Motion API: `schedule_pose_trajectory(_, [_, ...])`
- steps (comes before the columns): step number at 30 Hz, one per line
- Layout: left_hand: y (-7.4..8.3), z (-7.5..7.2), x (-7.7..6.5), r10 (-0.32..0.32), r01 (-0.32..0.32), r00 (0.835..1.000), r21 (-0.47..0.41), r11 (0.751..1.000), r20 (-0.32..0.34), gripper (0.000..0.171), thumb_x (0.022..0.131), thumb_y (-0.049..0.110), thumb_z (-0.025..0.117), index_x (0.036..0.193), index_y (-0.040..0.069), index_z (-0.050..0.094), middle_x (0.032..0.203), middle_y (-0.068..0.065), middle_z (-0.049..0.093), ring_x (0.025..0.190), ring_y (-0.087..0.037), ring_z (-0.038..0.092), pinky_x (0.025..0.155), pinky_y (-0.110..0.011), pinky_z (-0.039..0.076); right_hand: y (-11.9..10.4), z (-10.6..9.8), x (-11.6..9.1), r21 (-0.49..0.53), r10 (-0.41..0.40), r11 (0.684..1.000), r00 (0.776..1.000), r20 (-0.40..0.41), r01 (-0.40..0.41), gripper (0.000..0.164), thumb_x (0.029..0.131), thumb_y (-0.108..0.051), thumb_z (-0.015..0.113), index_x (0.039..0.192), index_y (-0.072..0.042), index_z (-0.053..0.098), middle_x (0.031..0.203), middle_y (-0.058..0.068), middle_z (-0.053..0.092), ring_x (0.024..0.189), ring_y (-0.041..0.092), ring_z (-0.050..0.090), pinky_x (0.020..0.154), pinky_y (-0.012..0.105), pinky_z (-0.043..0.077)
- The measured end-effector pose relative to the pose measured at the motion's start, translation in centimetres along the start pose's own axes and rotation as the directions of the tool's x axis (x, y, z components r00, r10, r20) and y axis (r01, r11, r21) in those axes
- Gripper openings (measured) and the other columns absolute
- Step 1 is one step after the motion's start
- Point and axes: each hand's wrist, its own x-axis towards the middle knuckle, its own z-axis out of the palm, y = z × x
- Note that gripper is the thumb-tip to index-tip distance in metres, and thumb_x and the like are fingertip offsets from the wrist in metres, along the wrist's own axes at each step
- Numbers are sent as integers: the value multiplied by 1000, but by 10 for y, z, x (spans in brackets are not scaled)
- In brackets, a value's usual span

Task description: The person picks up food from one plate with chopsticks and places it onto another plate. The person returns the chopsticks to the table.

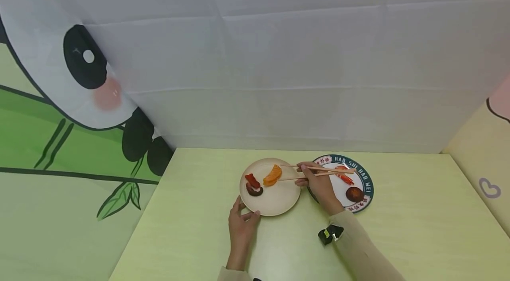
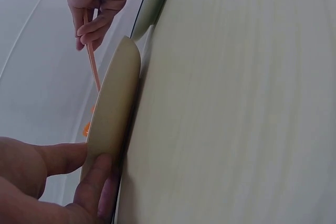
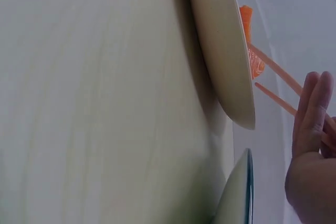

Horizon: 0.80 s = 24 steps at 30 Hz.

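My left hand (image 1: 242, 224) grips the near left edge of a cream plate (image 1: 279, 205), thumb and fingers at its rim. On that plate are orange segments (image 1: 272, 175), a red piece of food (image 1: 252, 180) and a dark brown, mushroom-like slice (image 1: 254, 190). My right hand (image 1: 318, 182) holds a pair of wooden chopsticks (image 1: 332, 173) with their tips spread at the right side of the orange segments. In the right wrist view, one chopstick tip overlaps the orange segments (image 3: 255, 62); whether it touches them I cannot tell.
A green-rimmed plate (image 1: 368, 179) with lettering stands to the right, partly behind my right hand. It carries red-and-white shrimp-like pieces (image 1: 345, 178) and a round brown food item (image 1: 354, 194). A pale cloth wall (image 1: 279, 59) rises behind the yellow-green table (image 1: 414, 210).
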Motion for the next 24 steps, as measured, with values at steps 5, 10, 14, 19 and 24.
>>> schedule_pose_trajectory(5, [0, 0, -1, 1, -1, 1000, -8, 1000, 4, 81, 85, -6, 78, 156, -11, 39, 131, -26, 55, 91, -26, 70, 71, -22, 51, 3, -2, 9, -16, 44, 999, 997, 69, -43, 37, 114, -12, 48, 137, 14, 59, 130, 38, 58, 76, 10, 74, 76, 26, 62])
schedule_pose_trajectory(10, [0, 0, 0, 1, -1, 1000, -2, 1000, 6, 81, 85, -6, 78, 156, -11, 39, 131, -26, 55, 92, -26, 70, 71, -22, 51, 5, -3, 16, -27, 71, 997, 991, 112, -69, 41, 114, -16, 46, 141, 14, 56, 132, 37, 58, 80, 11, 74, 80, 27, 62])
schedule_pose_trajectory(14, [0, 0, 0, 0, 0, 1000, -4, 1000, 3, 81, 85, -6, 78, 156, -11, 39, 131, -26, 55, 91, -25, 70, 70, -22, 51, 7, -3, 19, -22, 84, 996, 989, 118, -82, 42, 115, -17, 45, 140, 15, 56, 131, 37, 58, 80, 10, 74, 80, 27, 61])
schedule_pose_trajectory(19, [0, 0, 0, 0, 0, 1000, -5, 1000, -2, 81, 84, -6, 78, 156, -11, 40, 130, -26, 56, 91, -25, 70, 70, -21, 51, 9, 0, 18, 3, 83, 997, 993, 80, -83, 40, 114, -16, 47, 134, 16, 59, 127, 38, 59, 77, 10, 74, 78, 26, 62])
schedule_pose_trajectory(24, [-1, 0, 0, 2, -2, 1000, -4, 1000, -2, 81, 84, -6, 78, 156, -11, 40, 130, -26, 56, 92, -26, 71, 71, -21, 51, 11, 3, 15, 11, 54, 998, 999, -1, -54, 35, 113, -12, 49, 126, 18, 61, 115, 34, 65, 71, 8, 74, 74, 26, 62])
